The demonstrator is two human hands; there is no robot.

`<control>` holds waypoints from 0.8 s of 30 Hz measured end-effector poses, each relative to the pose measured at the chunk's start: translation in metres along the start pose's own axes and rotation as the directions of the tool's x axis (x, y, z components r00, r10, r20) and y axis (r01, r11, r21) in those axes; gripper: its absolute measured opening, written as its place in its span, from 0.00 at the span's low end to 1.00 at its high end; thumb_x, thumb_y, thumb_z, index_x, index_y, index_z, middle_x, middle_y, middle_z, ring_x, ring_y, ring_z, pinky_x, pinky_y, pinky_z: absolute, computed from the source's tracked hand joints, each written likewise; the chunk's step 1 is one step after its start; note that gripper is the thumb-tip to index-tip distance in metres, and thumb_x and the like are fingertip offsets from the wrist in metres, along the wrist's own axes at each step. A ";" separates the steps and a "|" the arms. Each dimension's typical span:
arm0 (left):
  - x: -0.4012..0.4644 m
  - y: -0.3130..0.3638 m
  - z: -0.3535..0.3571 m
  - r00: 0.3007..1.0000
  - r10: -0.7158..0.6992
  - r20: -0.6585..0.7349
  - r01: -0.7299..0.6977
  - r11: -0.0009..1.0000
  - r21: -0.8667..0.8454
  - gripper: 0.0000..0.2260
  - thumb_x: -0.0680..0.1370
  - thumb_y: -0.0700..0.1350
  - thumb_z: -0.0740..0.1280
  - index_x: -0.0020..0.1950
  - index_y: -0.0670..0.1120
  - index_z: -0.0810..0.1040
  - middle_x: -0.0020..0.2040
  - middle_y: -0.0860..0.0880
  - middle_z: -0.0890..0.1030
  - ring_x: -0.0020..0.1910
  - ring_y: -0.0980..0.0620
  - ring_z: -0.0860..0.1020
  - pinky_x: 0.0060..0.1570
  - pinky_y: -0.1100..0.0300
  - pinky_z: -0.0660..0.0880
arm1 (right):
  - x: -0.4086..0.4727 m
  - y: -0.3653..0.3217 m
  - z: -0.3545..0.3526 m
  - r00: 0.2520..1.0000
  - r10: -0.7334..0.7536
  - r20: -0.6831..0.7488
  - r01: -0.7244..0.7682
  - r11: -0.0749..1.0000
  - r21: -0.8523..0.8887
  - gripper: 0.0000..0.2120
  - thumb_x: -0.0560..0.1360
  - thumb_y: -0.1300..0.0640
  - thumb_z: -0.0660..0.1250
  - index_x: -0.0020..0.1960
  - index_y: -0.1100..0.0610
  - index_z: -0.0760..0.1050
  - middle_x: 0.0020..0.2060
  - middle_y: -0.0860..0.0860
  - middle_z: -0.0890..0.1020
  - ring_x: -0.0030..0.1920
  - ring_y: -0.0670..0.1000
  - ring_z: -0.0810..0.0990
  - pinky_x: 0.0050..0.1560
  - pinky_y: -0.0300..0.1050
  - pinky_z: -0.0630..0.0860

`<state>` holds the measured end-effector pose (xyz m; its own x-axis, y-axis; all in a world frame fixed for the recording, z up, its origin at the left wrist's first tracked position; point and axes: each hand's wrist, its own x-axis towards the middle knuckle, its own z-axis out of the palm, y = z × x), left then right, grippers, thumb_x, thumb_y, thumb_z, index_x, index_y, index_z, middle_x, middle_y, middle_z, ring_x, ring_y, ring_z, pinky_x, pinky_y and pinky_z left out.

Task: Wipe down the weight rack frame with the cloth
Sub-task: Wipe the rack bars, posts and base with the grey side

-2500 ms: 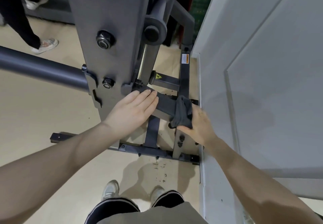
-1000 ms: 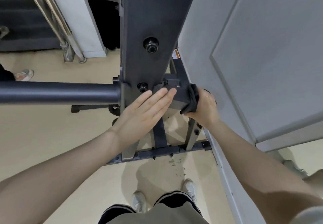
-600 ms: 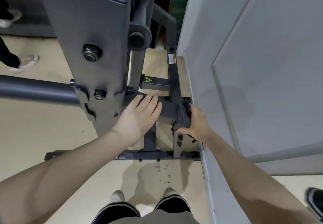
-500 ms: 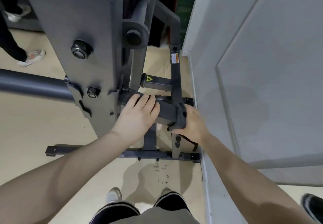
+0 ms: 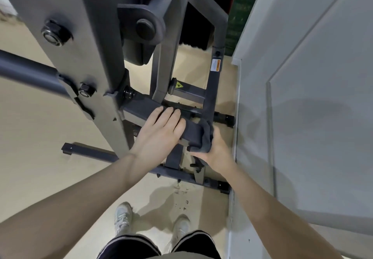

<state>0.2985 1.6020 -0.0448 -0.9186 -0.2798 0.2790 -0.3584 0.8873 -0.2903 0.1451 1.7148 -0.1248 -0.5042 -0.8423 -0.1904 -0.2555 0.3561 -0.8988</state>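
The dark grey weight rack frame (image 5: 94, 42) fills the upper left of the head view, with a short square stub bar (image 5: 145, 108) jutting toward me from the upright. My left hand (image 5: 159, 130) rests flat on top of that bar, fingers straight. My right hand (image 5: 215, 149) grips a dark grey cloth (image 5: 205, 137) wrapped round the bar's free end. The fingers of my right hand are hidden under the cloth and bar.
A white panelled wall (image 5: 314, 97) stands close on the right. A round crossbar (image 5: 28, 72) runs off to the left. Base rails (image 5: 177, 175) lie on the beige floor (image 5: 40, 137). My shoes (image 5: 123, 217) stand below the rack.
The view has shifted closer to the rack. My left hand stays flat on the stub bar and my right hand keeps the cloth at the bar's end, much as half a second ago.
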 end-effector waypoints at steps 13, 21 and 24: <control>0.002 -0.003 0.005 0.997 0.040 -0.070 -0.040 0.999 0.003 0.13 0.68 0.40 0.73 0.52 0.41 0.79 0.55 0.41 0.81 0.56 0.43 0.79 0.61 0.49 0.66 | -0.014 -0.020 0.003 0.998 0.027 -0.062 -0.023 0.997 0.074 0.26 0.65 0.57 0.76 0.57 0.52 0.67 0.50 0.49 0.75 0.51 0.46 0.75 0.53 0.42 0.74; -0.006 -0.032 -0.015 0.969 0.176 -0.174 -0.193 0.978 -0.082 0.17 0.70 0.34 0.67 0.59 0.38 0.77 0.59 0.39 0.79 0.61 0.41 0.76 0.65 0.49 0.62 | -0.028 -0.019 -0.002 0.994 0.093 -0.056 -0.104 0.964 -0.244 0.33 0.66 0.52 0.76 0.65 0.40 0.63 0.58 0.46 0.75 0.59 0.49 0.76 0.60 0.50 0.74; -0.015 -0.052 -0.034 0.929 0.242 -0.280 -0.252 0.968 0.000 0.15 0.77 0.34 0.55 0.59 0.38 0.77 0.60 0.40 0.79 0.64 0.41 0.70 0.68 0.46 0.61 | -0.017 -0.056 0.010 0.993 -0.064 -0.098 0.034 0.960 -0.279 0.35 0.62 0.47 0.73 0.65 0.58 0.68 0.53 0.54 0.78 0.53 0.55 0.78 0.55 0.57 0.76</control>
<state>0.3366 1.5727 -0.0030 -0.8935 0.0577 0.4453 -0.1150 0.9292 -0.3511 0.1759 1.7049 -0.0754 -0.5655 -0.8195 -0.0929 -0.4928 0.4261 -0.7587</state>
